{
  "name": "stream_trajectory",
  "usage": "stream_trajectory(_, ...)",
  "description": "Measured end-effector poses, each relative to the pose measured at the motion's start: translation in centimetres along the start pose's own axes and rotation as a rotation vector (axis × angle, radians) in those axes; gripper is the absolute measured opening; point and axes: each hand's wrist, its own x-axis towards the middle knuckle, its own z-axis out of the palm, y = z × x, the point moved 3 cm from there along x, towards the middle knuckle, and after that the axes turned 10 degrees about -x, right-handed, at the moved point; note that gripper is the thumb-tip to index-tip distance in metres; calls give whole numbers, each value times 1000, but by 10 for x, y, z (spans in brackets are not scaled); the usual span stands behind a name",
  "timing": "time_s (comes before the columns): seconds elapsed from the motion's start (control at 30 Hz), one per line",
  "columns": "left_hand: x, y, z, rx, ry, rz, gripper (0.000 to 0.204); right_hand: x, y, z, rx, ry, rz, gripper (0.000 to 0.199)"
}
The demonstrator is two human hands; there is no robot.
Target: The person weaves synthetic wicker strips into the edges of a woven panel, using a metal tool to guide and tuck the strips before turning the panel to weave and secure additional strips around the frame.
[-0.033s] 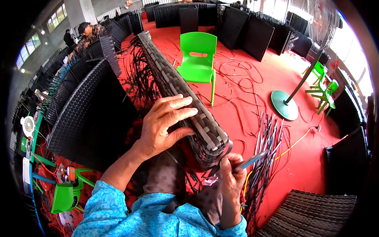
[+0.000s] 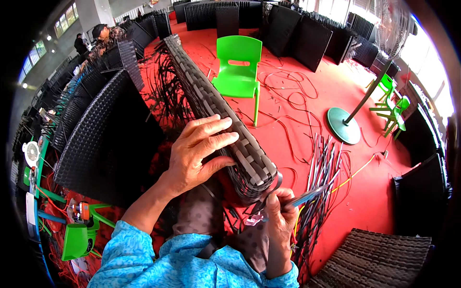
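A long, narrow woven piece [image 2: 216,103] in grey-brown and black flat strips slants away from me, its near end above my lap. My left hand [image 2: 199,149] lies on it near that end, fingers stretched over the top face and thumb along the side. At the near corner my right hand [image 2: 282,211] is closed in a pinch on a dark flat strip [image 2: 278,181] that curves out of the weave. A slim bluish tool [image 2: 309,196] with a flat, pointed end also sticks out of that hand to the right. Its handle is hidden by my fingers.
A green chair [image 2: 238,72] stands ahead on the red floor. Loose dark strips [image 2: 314,187] lie to my right, beside a brown woven panel [image 2: 372,261]. A standing fan's base [image 2: 344,126] and cords are further right. Black woven panels [image 2: 103,139] lean at left; another person [image 2: 108,36] is beyond.
The scene sits slightly further left and higher in the picture. Both hands keep their places on the woven piece and the strip.
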Motion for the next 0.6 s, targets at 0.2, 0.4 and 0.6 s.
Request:
stream_trajectory(0.2, -4, 0, -1, 4, 6, -3, 47, 1, -1, 5, 35, -23, -90, 12)
stream_trajectory(0.4, -11, -1, 3, -65, 14, -6, 47, -2, -7, 3, -5, -23, -63, 16)
stream_trajectory(0.6, -12, 6, 2, -115, 6, -25, 50, -3, -33, -14, -288, 25, -119, 75)
